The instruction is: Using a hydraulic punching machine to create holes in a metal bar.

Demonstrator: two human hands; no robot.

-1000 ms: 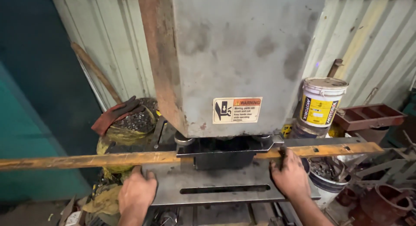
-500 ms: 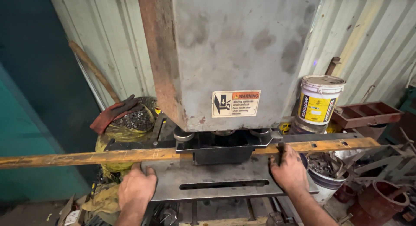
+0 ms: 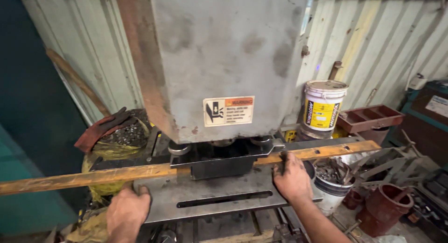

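Here, one long rusty flat bar (image 3: 93, 177) lies across the slotted steel table (image 3: 219, 196) of a big grey press machine (image 3: 219, 61), running from the far left edge of view, under the machine's dark clamp block (image 3: 219, 161), and out to the right. The person's left hand (image 3: 127, 213) grips the near edge of the table just below the bar, fingers curled over the plate. The right hand (image 3: 292, 177) rests on the table's right end with its fingertips up against the bar, pressing rather than wrapped around it. To the right stand two buckets: one white-and-yellow paint bucket (image 3: 323, 107) farther back, and one scrap-filled bucket (image 3: 331, 184) nearer. One red-brown tray (image 3: 371, 118) sits beyond them.
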